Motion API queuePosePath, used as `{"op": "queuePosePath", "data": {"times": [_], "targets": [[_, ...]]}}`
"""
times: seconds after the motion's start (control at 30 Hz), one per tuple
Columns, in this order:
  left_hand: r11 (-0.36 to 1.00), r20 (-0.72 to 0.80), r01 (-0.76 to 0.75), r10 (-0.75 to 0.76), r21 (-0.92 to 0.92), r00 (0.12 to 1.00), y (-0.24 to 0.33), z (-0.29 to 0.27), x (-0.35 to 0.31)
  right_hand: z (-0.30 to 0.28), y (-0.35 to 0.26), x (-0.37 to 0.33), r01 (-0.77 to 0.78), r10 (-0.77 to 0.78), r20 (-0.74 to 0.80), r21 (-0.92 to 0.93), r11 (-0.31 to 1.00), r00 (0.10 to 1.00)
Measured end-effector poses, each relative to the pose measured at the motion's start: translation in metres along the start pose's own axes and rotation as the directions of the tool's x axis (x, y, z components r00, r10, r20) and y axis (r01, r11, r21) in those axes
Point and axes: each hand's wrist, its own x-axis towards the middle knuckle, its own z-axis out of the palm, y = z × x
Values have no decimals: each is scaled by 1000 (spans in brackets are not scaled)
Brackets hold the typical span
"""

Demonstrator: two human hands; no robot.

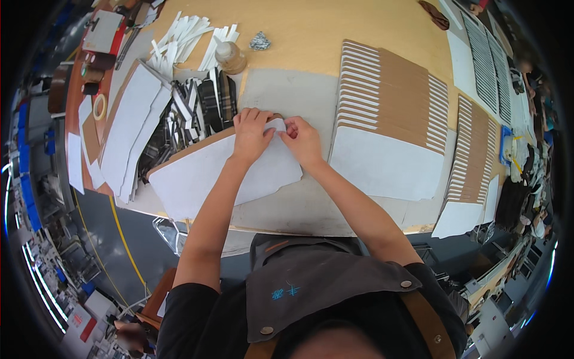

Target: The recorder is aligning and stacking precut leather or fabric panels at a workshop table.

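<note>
A white panel with a brown strip along its far edge (pixel 209 173) lies slanted on the table in front of me. My left hand (pixel 252 134) rests over its far edge near the right corner, fingers bent together over the brown strip and thumb on the white face. Close by, my right hand (pixel 302 140) pinches the panel's rounded right corner between thumb and fingers. Part of the brown edge is hidden under my left fingers. To the right lies a fanned stack of similar white-and-brown panels (pixel 388 161).
Beyond the panel sit dark strips (pixel 191 107), white strips (pixel 179 42), a clear bottle (pixel 230 58) and a crumpled silvery lump (pixel 260 40). White sheets (pixel 131 113) and a tape roll (pixel 100 106) lie left. A second fanned stack (pixel 469 155) stands far right.
</note>
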Motion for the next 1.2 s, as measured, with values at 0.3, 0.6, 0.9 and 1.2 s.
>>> {"op": "queuePosePath", "data": {"times": [0.3,0.6,0.9,1.2], "targets": [[949,110,-34,72,-313,991,-11,-41,-13,1,-10,-9,563,-570,-43,-105,820,821],[925,623,350,-363,150,693,-72,-166,-42,-72,-27,-49,2,-4,12,192,981,1000],[738,717,598,-230,-312,658,61,-26,2,-315,112,-95,-439,512,-88,405,802,854],[602,575,671,-390,-432,719,110,92,29,-393,208,-89,-524,544,-214,146,839,811]]}}
